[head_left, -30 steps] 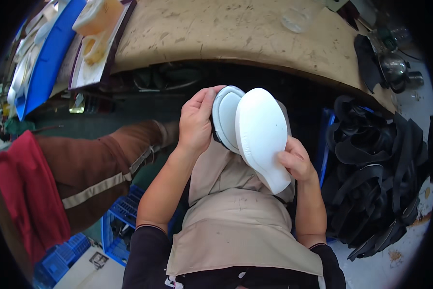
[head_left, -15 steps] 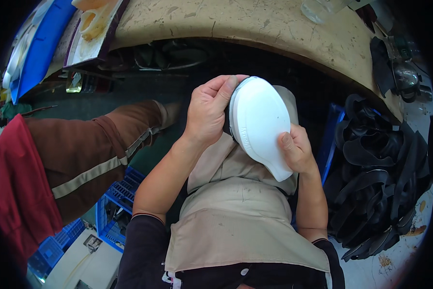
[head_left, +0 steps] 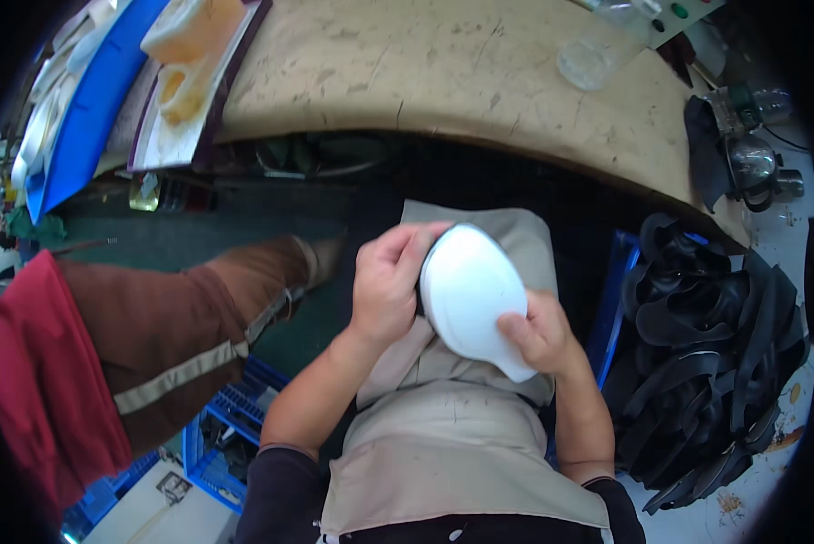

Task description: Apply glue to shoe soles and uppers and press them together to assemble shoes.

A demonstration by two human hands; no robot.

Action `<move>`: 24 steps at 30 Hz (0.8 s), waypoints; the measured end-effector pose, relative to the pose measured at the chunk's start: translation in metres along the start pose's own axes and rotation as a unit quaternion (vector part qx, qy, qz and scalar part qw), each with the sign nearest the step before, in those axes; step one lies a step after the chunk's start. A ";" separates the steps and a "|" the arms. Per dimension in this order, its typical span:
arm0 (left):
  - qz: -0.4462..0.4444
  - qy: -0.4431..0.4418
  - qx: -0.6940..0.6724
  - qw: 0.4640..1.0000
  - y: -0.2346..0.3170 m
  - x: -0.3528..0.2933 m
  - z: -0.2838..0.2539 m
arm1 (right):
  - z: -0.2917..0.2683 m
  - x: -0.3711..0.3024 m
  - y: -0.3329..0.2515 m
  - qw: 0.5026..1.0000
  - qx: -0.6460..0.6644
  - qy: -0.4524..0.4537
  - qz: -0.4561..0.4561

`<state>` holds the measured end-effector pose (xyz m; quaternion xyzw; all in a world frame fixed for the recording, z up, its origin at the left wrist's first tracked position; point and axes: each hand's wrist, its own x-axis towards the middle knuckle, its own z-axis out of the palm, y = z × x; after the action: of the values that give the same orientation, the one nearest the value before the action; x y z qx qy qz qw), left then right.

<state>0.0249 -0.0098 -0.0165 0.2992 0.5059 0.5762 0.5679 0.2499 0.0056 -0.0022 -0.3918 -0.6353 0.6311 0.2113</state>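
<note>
Above my lap I hold a smooth white shoe sole (head_left: 476, 295), tilted, its broad rounded end up and its narrow end toward the lower right. My left hand (head_left: 392, 276) is closed on the upper left rim, thumb and fingers pinching the edge. On the lower right side, my right hand (head_left: 543, 331) grips it with the thumb lying on the white face. A thin dark line shows along the upper edge; what lies behind the sole is hidden.
A worn workbench (head_left: 398, 68) spans the far side, with a clear plastic container (head_left: 584, 65) on it. Black shoe uppers (head_left: 697, 363) are heaped at right beside a blue crate (head_left: 614, 308). A blue tray (head_left: 85, 122) stands at far left. Another person's leg (head_left: 167, 331) is near my left.
Both hands and the white sole have moved lower in the view, closer to my body, and slightly left. The bench also sits lower in the picture. Both hands keep their hold.
</note>
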 end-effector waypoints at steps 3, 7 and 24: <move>-0.004 0.003 -0.020 1.000 -0.001 -0.001 -0.002 | -0.006 0.006 -0.007 1.000 -0.021 -0.005 -0.022; 0.012 -0.008 -0.051 0.999 -0.005 -0.008 -0.002 | -0.007 0.006 -0.009 0.998 -0.041 -0.001 -0.050; 0.035 -0.189 0.142 0.971 0.001 0.001 -0.022 | -0.024 0.017 0.015 0.973 -0.107 -0.196 0.065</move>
<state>0.0048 -0.0143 -0.0228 0.4982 0.4554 0.4510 0.5840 0.2616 0.0321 -0.0179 -0.3213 -0.7012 0.6365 -0.0012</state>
